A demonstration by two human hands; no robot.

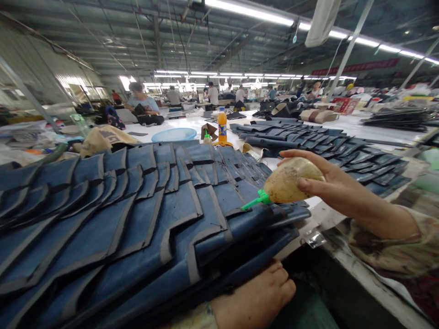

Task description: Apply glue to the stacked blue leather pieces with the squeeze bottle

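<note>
A worker's right hand (329,183) is gripping a soft, light-looking squeeze bottle (291,180) around its belly, green nozzle (255,201) touching the near-right edge of fanned, limp blue fabric pieces (137,219), while the left hand (255,299), loosely curled, is steadying the stack from beneath.

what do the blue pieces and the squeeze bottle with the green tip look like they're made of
Blue pieces: probably leather or leather-like sheet, matte blue with darker grey bands along the edges; they lie flat and overlap in rows without creasing. Squeeze bottle in the right hand: likely soft plastic, dull, stained cream; its green nozzle looks like harder, glossy plastic. The left hand rests at the stack's near edge.
</note>
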